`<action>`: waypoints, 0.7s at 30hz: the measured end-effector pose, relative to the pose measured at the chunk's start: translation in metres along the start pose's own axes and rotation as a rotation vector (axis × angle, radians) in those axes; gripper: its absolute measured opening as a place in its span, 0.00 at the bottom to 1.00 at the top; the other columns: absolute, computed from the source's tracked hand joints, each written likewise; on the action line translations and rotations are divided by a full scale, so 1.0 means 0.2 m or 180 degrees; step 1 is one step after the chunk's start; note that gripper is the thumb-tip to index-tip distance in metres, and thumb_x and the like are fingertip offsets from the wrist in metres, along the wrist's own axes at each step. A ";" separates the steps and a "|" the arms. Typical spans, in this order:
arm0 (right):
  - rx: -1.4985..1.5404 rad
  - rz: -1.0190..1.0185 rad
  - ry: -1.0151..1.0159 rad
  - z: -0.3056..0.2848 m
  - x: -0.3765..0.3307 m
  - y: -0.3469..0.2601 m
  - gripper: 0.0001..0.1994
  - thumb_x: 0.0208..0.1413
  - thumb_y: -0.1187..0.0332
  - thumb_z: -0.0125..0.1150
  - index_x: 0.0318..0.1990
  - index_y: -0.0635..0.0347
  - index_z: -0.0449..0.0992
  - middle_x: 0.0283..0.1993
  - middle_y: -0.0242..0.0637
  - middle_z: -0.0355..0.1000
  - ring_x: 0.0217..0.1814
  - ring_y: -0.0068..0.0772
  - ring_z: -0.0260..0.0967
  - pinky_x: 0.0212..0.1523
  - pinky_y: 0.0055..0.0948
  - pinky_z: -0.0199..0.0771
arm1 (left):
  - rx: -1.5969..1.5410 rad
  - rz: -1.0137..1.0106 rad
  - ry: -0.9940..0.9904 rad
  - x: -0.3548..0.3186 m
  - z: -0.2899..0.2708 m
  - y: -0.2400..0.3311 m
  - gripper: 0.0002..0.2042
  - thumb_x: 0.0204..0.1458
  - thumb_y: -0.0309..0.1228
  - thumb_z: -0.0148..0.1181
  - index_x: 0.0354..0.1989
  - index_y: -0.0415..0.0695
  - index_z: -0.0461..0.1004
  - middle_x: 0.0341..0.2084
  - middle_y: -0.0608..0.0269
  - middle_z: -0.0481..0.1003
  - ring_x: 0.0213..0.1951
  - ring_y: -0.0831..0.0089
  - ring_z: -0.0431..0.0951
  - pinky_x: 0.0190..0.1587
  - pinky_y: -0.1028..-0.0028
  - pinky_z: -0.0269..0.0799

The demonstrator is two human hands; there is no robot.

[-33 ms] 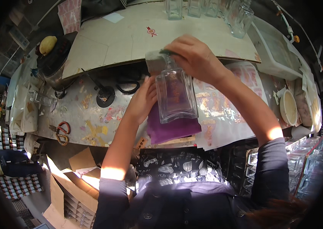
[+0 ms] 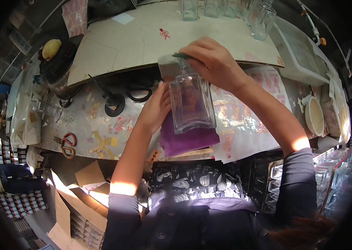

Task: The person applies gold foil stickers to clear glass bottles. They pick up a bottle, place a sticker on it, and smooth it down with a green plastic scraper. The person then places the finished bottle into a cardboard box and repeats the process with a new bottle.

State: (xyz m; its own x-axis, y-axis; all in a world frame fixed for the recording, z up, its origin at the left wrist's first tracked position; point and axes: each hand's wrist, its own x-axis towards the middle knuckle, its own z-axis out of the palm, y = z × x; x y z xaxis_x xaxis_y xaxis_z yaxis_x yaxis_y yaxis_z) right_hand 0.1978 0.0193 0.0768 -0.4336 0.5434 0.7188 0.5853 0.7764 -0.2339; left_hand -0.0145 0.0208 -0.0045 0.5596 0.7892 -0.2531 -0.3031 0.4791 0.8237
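Note:
A clear rectangular glass bottle (image 2: 192, 106) lies on a folded purple cloth (image 2: 188, 142), its neck pointing away from me. Gold marks show on its flat face, or through it. My left hand (image 2: 158, 102) grips the bottle's left side, thumb raised and fingers partly hidden against the glass. Over the neck and shoulder bends my right hand (image 2: 209, 60), pinching a small dark green flat piece (image 2: 180, 55), mostly covered by the fingers. A greyish translucent sheet or cloth (image 2: 168, 68) sits just beyond the left hand.
Printed transfer sheets (image 2: 246, 112) lie to the right. Black-handled scissors (image 2: 139, 94), red-handled scissors (image 2: 68, 143) and a black stand (image 2: 114, 105) are on the left. A raised board (image 2: 142, 41) bears more glass bottles (image 2: 189, 10). An open carton (image 2: 78, 204) stands below.

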 end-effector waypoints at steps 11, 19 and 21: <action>0.2052 0.3143 -0.0437 -0.15 -0.44 -0.44 0.10 0.59 0.66 0.58 0.41 0.63 0.74 0.33 0.32 0.71 0.36 0.23 0.69 0.36 0.25 0.69 | 0.0421 0.0063 -0.0381 0.06 -0.02 -0.03 0.28 0.62 0.49 0.48 0.59 0.38 0.62 0.50 0.55 0.71 0.53 0.69 0.71 0.57 0.69 0.65; 0.0654 0.1122 -0.1132 -0.28 -0.10 -0.33 0.16 0.50 0.58 0.65 0.40 0.59 0.74 0.33 0.41 0.74 0.29 0.36 0.71 0.33 0.35 0.71 | 0.1866 0.0605 -0.1620 -0.17 0.10 0.12 0.36 0.54 0.39 0.62 0.68 0.42 0.52 0.62 0.58 0.60 0.64 0.67 0.59 0.65 0.67 0.53; 0.0667 0.1487 -0.1015 -0.33 -0.09 -0.34 0.15 0.51 0.58 0.64 0.39 0.60 0.74 0.31 0.43 0.74 0.29 0.37 0.72 0.31 0.34 0.71 | 0.1800 0.0538 -0.1461 -0.16 0.12 0.12 0.36 0.54 0.37 0.63 0.68 0.43 0.51 0.64 0.56 0.58 0.65 0.65 0.57 0.66 0.66 0.50</action>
State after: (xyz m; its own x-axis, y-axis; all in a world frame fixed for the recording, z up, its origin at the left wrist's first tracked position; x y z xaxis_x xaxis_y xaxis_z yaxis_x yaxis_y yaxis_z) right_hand 0.2110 -0.0642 0.1223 -0.3664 0.8858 0.2847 0.6298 0.4613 -0.6249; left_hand -0.0212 -0.0023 0.0360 0.8438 0.5354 0.0353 -0.0399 -0.0029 0.9992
